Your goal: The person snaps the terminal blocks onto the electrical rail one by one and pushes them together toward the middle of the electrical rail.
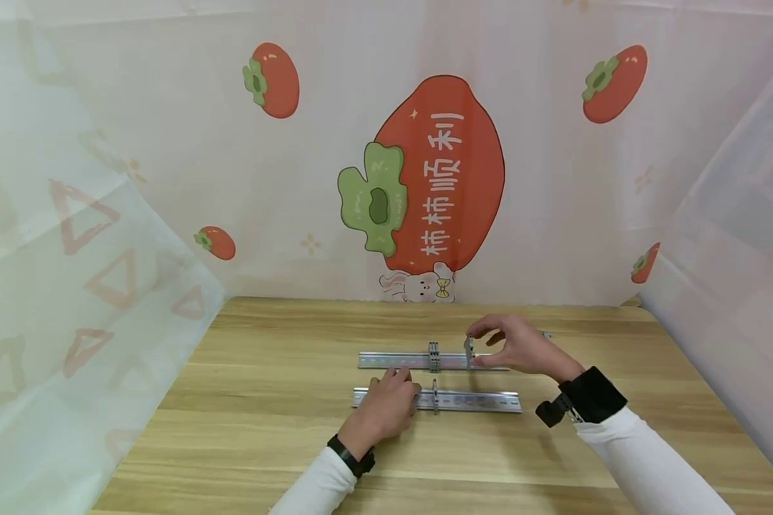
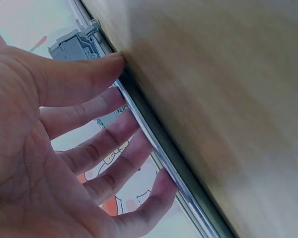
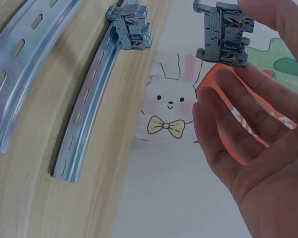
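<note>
Two slotted metal DIN rails lie side by side on the table. My left hand [image 1: 389, 404] is on the front DIN rail [image 1: 483, 402], its thumb at the near edge and fingertips along the rail. To the right of that hand, a thin grey terminal block [image 2: 74, 45] stands upright on this rail. Several similar terminal blocks [image 3: 131, 27] sit together on the rear DIN rail [image 1: 386, 360]. Over the right part of the rear rail, my right hand [image 1: 518, 347] pinches another grey terminal block [image 3: 226, 34] between thumb and fingers, held upright and raised off the rail.
The wood-grain table [image 1: 245, 415] extends around both rails. A small grey piece [image 1: 546, 334] lies behind the right wrist, partly hidden. A white printed cloth [image 1: 309, 179] hangs behind the table, with more cloth at both sides.
</note>
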### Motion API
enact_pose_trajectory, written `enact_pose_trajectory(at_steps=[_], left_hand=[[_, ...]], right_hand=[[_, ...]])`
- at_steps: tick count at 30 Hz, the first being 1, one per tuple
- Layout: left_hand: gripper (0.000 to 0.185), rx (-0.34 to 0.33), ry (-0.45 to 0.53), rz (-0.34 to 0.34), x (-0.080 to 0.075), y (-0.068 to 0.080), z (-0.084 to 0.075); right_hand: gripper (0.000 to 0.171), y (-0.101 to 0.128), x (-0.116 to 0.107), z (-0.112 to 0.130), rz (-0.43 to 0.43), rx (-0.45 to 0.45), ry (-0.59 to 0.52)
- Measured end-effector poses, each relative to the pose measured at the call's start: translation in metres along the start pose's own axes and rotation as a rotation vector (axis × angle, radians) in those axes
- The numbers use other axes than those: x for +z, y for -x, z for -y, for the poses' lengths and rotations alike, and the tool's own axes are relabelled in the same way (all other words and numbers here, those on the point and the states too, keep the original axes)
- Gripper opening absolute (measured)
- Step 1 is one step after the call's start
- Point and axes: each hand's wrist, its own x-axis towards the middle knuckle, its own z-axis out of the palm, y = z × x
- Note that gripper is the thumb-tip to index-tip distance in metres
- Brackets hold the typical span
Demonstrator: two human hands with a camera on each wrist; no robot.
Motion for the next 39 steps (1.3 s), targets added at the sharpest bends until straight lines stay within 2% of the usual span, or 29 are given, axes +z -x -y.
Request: enact_pose_trajectory(at_steps=[8, 14, 23, 39], left_hand=[[0.02, -0.007, 0.016, 0.012, 0.0, 0.0, 0.0], [0.02, -0.008, 0.006, 0.007, -0.003, -0.002, 0.001], [0.02, -0.019, 0.006, 0.033, -0.001, -0.002, 0.0], [0.02, -0.028, -0.009, 0.028, -0.001, 0.0, -0.004]], right_hand=[[0.044, 0.01, 0.017, 0.007, -0.001, -0.027, 0.149], [0.038, 0.015, 0.037, 0.013, -0.002, -0.011, 0.204], [0.038, 0.009, 0.061, 0.008, 0.036, 0.01, 0.266], [0.036, 0.001, 0.055, -0.003, 0.122, 0.037, 0.252]])
